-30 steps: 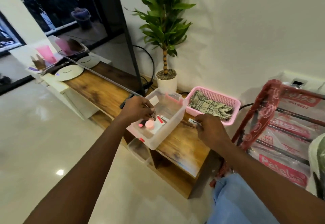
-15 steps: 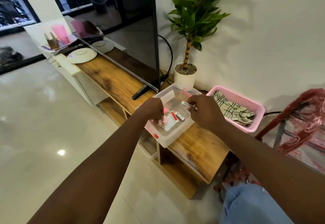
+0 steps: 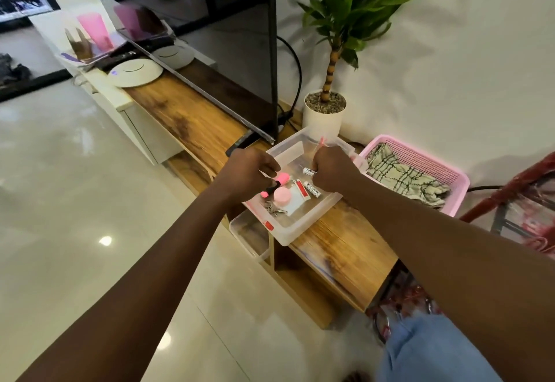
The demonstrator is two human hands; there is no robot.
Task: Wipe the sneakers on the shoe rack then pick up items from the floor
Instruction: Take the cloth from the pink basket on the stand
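Note:
A clear plastic box (image 3: 301, 233) sits on the wooden TV bench (image 3: 345, 240). In it lie a bunch of keys (image 3: 274, 209), a pink round lid (image 3: 282, 197), a pink marker (image 3: 274, 185), a white card and a battery (image 3: 313, 193). My left hand (image 3: 247, 171) hovers over the box's left side with its fingers curled, and nothing shows in them. My right hand (image 3: 334, 172) is over the box's right side, fingers curled, with a second battery (image 3: 309, 171) at its fingertips. No sneakers are in view.
A pink basket (image 3: 450, 198) with a checked cloth (image 3: 405, 176) stands right of the box, and a red rack (image 3: 510, 192) beyond it. A potted plant (image 3: 323, 117) and a TV (image 3: 240, 51) stand behind. Another clear tub (image 3: 249, 237) sits below the bench edge. Glossy tiled floor lies to the left.
The keys that hung from my left hand now lie in the box. My right hand has brought the battery from the bench edge down into the box. The view has moved closer.

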